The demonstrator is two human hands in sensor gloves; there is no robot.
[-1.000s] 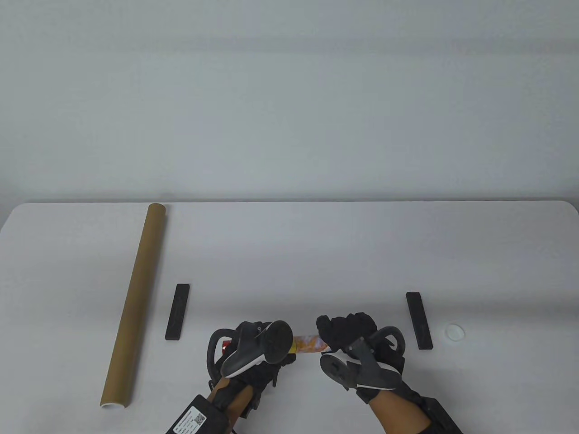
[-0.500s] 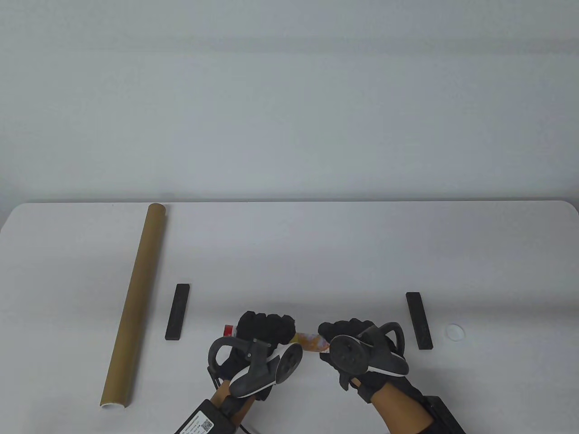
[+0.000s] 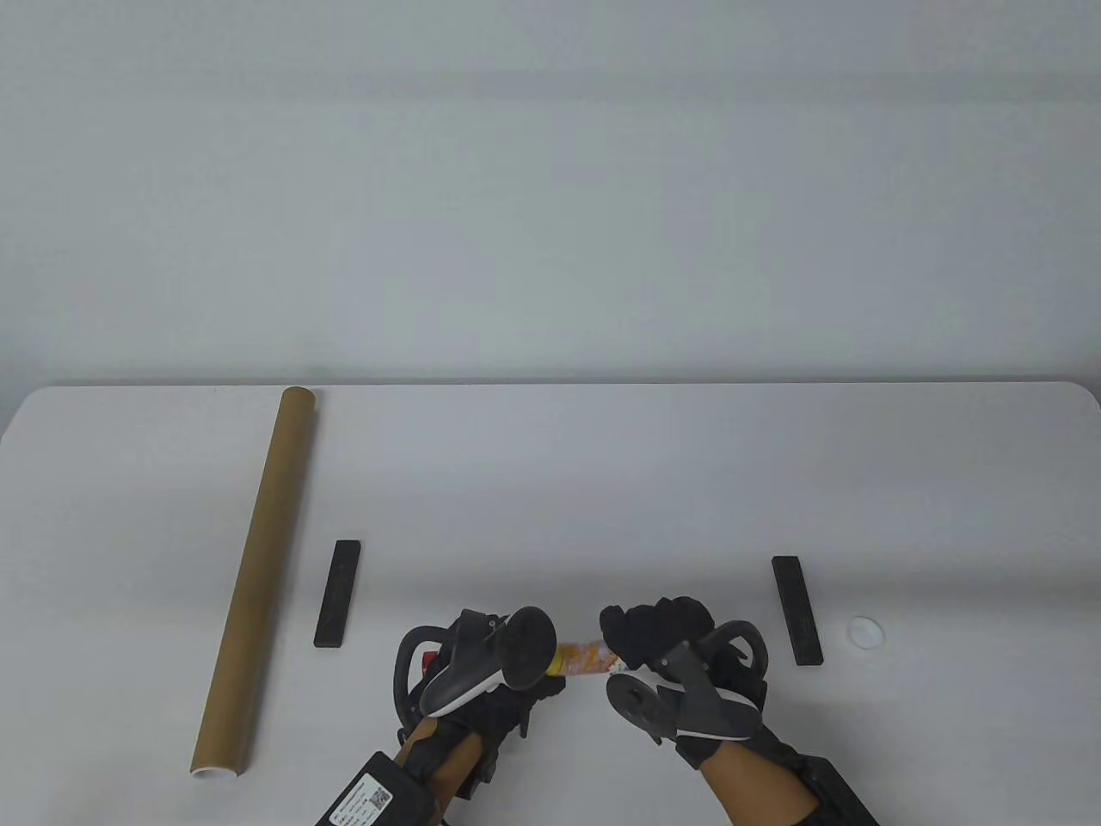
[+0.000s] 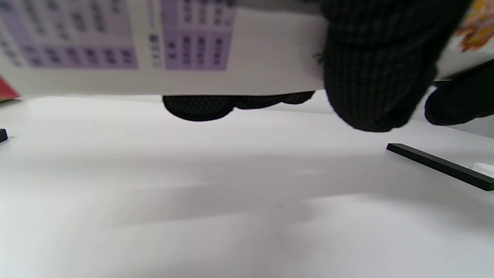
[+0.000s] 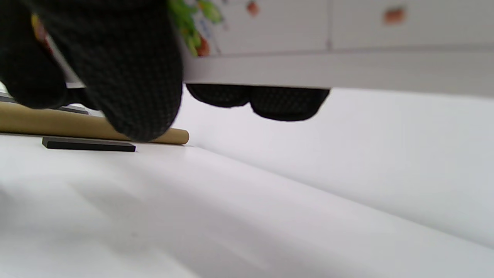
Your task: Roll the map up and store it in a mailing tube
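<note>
Map: your rolled map (image 3: 583, 659) sits near the tabletop's front edge, between both hands.
Left hand (image 3: 482, 684): grips its left end; wrist has rolled back, knuckles now hidden.
Right hand (image 3: 667, 658): grips its right end; tracker tipped downward again.
Mailing tube (image 3: 255, 572): unmoved along the left edge.

The table view looks down from high up in front, with the table (image 3: 550, 482) filling the lower half. Both wrist views sit low and very close under the rolled map (image 4: 239, 50), looking across the table. All three share it.
</note>
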